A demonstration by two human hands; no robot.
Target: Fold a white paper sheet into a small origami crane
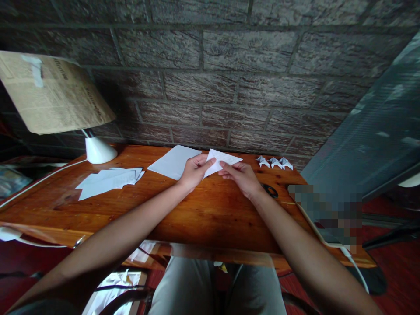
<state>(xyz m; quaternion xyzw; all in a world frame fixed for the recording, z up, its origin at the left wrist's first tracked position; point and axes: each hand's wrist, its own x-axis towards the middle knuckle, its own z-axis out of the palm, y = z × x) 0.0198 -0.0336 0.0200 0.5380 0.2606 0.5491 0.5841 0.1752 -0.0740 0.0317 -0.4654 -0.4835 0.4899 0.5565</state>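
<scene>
A folded piece of white paper (229, 157) with a pointed right corner is held up over the wooden table, tilted toward me. My left hand (196, 170) pinches its left side, thumb on the front face and fingers behind. My right hand (241, 175) grips its lower right edge, with the thumb pressed near the middle. Behind my left hand lies a stack of white paper sheets (173, 162). To the right, near the wall, stand three small folded paper figures (275, 162) in a row.
Loose paper pieces (110, 180) lie on the table's left, near a lamp (100, 148) with a paper shade. Black-handled scissors (269, 190) lie partly behind my right wrist. A blurred-out device (328, 214) with a white cable sits at the right edge. Below left, a box (139, 284) holds paper scraps.
</scene>
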